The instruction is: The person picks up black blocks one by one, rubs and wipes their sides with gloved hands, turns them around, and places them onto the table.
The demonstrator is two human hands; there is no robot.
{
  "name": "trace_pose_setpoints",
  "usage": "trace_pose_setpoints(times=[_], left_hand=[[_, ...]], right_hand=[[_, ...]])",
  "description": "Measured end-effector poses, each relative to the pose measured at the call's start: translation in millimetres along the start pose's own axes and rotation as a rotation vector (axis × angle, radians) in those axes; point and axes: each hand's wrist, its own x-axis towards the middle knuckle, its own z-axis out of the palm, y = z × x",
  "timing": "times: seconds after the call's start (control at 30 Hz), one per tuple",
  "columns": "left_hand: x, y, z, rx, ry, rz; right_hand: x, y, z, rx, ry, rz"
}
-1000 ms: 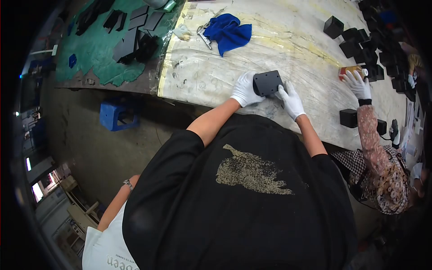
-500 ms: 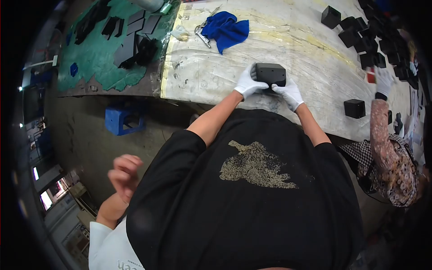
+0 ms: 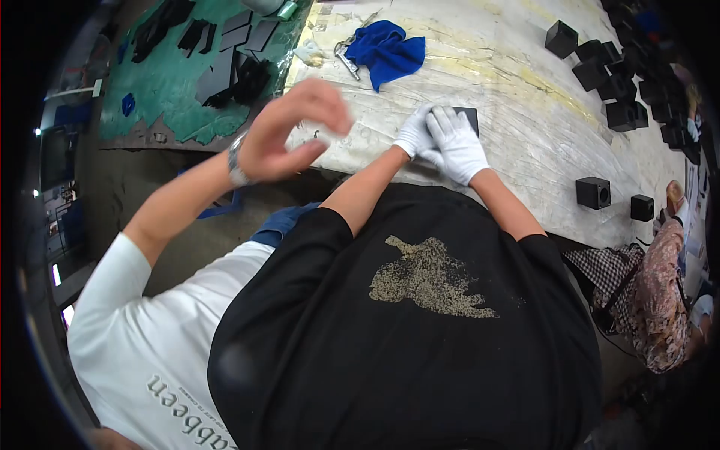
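A black box (image 3: 469,118) sits at the front part of the white-covered table, largely hidden under my two white-gloved hands. My left hand (image 3: 415,135) is wrapped round its left side, the fingertips partly covered by the other hand. Across the top lies my right hand (image 3: 454,145), its fingers stretched out flat and pointing away from me, touching the left glove. Farther back, a crumpled blue cloth (image 3: 387,54) rests beside a small metal air gun (image 3: 348,64).
Another person's bare hand (image 3: 296,131), blurred, reaches in from the left. Several black boxes (image 3: 592,73) crowd the table's right side, with one (image 3: 592,193) nearer the edge. Dark flat pieces (image 3: 217,75) lie on a green mat (image 3: 176,124). A co-worker in a patterned sleeve (image 3: 660,262) is at right.
My right hand has moved from the box's right side onto its top, fingers now flat. The bare hand at left has risen over the table edge. The co-worker's gloved hand at right has drawn back.
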Motion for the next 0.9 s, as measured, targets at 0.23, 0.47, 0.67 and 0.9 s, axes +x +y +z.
trace_pose_setpoints(times=[0.23, 0.47, 0.67, 0.9], left_hand=[[7.0, 29.5, -29.8, -0.166, -0.019, -0.312], [12.0, 35.1, -32.4, -0.173, -0.032, -0.352], [135.1, 213.5, -245.4, -0.326, -0.468, 1.101], [176.8, 277.6, -229.9, -0.232, -0.239, 1.063]], right_hand=[[-39.6, 26.6, 27.6, -0.055, 0.115, 0.126], [-41.0, 46.2, 32.2, 0.043, 0.164, 0.25], [-22.1, 96.9, 37.8, 0.194, -0.142, 0.332], [-91.1, 135.6, 93.9, 0.718, 0.004, 0.475]])
